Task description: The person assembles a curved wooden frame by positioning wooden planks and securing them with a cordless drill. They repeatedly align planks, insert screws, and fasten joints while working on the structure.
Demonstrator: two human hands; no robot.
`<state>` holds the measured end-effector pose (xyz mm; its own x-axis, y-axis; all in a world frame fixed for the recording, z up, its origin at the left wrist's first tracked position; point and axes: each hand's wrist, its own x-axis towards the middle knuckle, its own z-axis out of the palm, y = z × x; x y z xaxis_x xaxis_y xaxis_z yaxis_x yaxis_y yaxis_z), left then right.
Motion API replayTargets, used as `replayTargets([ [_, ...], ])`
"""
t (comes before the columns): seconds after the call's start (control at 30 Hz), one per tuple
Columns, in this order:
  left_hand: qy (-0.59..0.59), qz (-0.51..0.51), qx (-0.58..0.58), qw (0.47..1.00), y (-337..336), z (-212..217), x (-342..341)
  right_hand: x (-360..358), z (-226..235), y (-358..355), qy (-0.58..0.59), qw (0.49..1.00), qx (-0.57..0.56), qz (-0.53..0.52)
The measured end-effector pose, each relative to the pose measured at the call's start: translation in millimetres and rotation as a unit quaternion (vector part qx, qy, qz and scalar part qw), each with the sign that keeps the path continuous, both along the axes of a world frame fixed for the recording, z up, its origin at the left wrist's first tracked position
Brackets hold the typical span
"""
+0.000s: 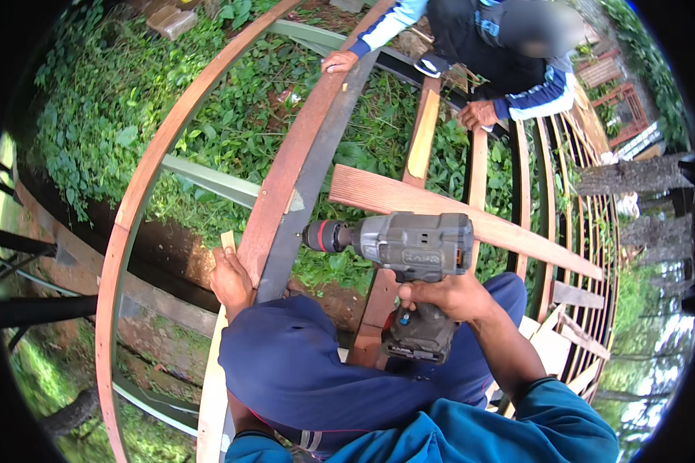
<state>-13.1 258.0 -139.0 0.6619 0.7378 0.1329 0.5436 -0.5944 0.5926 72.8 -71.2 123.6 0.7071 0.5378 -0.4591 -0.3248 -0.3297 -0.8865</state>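
My right hand (440,297) is wrapped round the handle of a grey-and-black cordless drill (417,239), held level above my knees. Its chuck, with a red ring, points left over a dark metal beam (286,231); a small bit shows at the tip. My left hand (232,282) is closed round a pale wooden strip (228,241), which pokes out above the fingers. Beside that hand lies the near end of a reddish plank (278,185), which runs along the dark beam. How far the fingers reach round the strip is partly hidden.
A co-worker (494,54) crouches at the far end, one hand on the reddish plank. A loose board (455,212) lies across several joists at right. A curved wood-topped rail (131,208) bends round the left. Green plants (216,139) show through gaps in the frame.
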Motion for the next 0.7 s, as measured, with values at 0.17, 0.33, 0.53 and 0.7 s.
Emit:
replayTargets([
  [0.17,-0.04,0.027,-0.031,0.998,24.7,-32.6,20.0,-84.8,16.8,-132.8,0.048,0.936,0.217,-0.273],
  [0.33,-0.099,-0.065,0.025,0.993,33.0,-52.6,95.4,-180.8,-7.7,-246.5,-0.033,0.773,0.333,-0.539],
  [0.53,-0.139,-0.022,0.008,0.99,86.5,-25.3,128.7,-266.2,-74.9,-391.8,-0.092,0.479,0.475,-0.732],
  [0.7,-0.273,-0.032,-0.068,0.959,124.8,61.6,129.4,-285.8,-181.8,-542.5,-0.111,0.444,0.557,-0.693],
])
